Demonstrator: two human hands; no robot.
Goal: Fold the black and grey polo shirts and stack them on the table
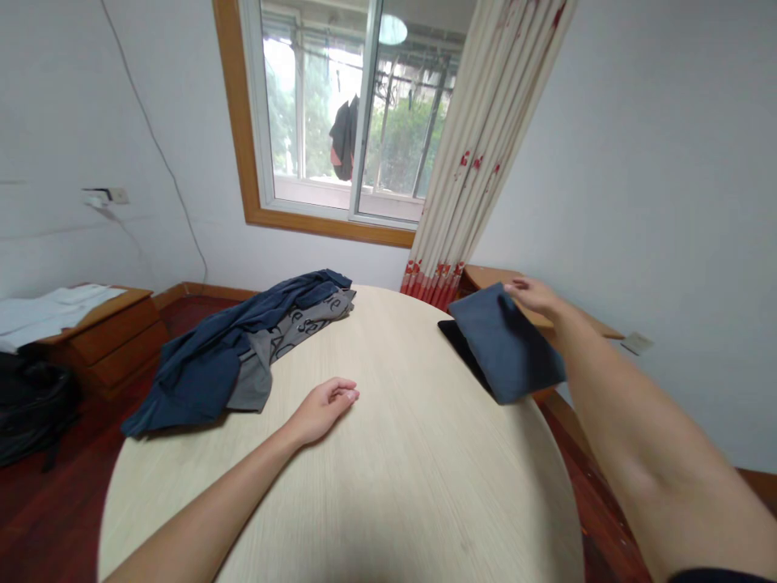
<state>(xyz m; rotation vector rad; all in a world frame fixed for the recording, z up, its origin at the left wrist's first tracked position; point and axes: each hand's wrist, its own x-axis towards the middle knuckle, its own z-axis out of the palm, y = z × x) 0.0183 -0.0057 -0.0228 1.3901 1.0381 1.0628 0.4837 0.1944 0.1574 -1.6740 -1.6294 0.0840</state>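
Note:
My right hand [534, 293] reaches out over the right side of the table and grips the far corner of a folded dark blue garment [501, 340], which hangs tilted. Under that garment, partly hidden, lies a flat black piece [464, 350] that looks like folded cloth. My left hand [326, 410] rests on the tabletop near the middle, fingers loosely curled together with nothing in them. Left of it, a rumpled dark blue garment [206, 360] lies on top of a grey garment with dark lettering [291, 334].
The round light wood table [388, 486] fills the foreground. A brown desk [489, 277] stands behind it at the right, below a patterned curtain [464, 162]. At the left are a small wooden cabinet [118, 344] with white papers or cloth on top and a black bag [33, 409].

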